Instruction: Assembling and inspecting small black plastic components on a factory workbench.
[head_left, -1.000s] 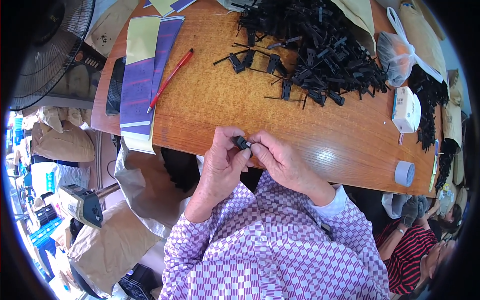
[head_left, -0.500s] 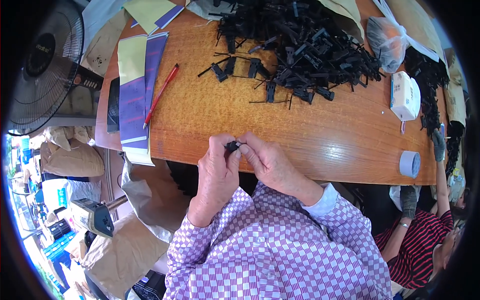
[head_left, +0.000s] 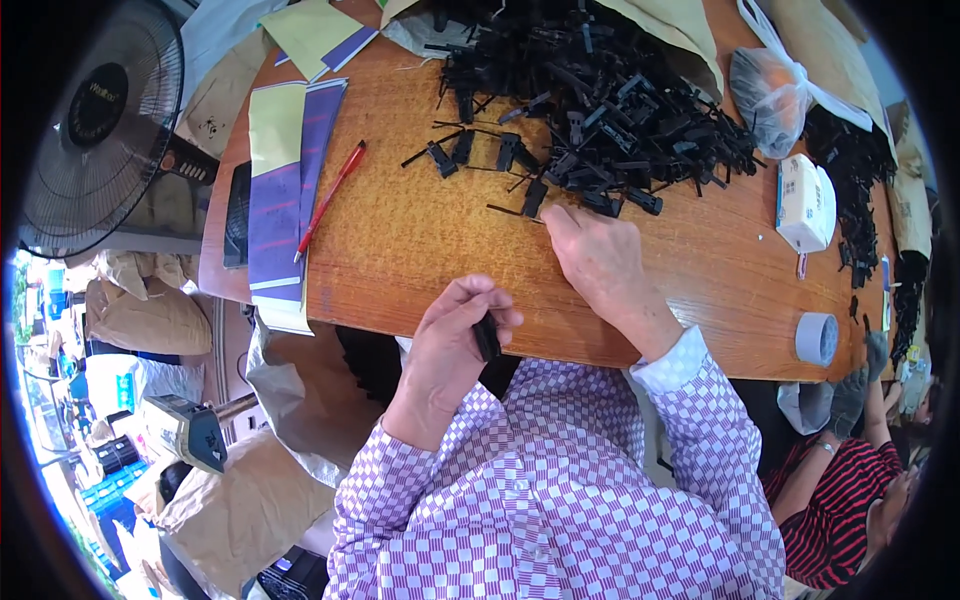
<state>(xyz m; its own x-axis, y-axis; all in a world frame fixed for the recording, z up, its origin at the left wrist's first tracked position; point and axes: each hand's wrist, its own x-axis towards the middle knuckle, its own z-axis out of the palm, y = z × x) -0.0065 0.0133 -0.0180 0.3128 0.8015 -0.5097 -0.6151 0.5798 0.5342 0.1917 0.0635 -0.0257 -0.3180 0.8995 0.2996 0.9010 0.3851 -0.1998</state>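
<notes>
Nearest the wearer's side of the heap of black parts (head_left: 640,120), head view: left hand (head_left: 450,335) raised at the table's near edge, well apart from the heap. Palm turned inward, thumb laid toward the index finger, fingers curled closed around a black part (head_left: 487,338), whose lower end projects beyond the grip.

Right hand (head_left: 605,265) stretched forward, back uppermost, wrist bent, fingers pointing to the heap's near edge. Fingertips bunched downward just beside a loose black piece (head_left: 535,197); pinch gap hidden, so cannot tell whether they have hold of it.

Surface: brown wooden table (head_left: 400,250), worn paler to the near left of the heap. Left of the heap, red pen (head_left: 330,203), then purple-and-yellow sheets (head_left: 275,215). Right of it, clear plastic bag (head_left: 765,105) and white box (head_left: 803,205); nearer the wearer on that side, tape roll (head_left: 806,340).

Room: far left of the heap, black fan (head_left: 98,105). Beyond the tape-roll side of the heap, a co-worker's gloved hand (head_left: 850,395) and red-and-black striped top (head_left: 840,510).
</notes>
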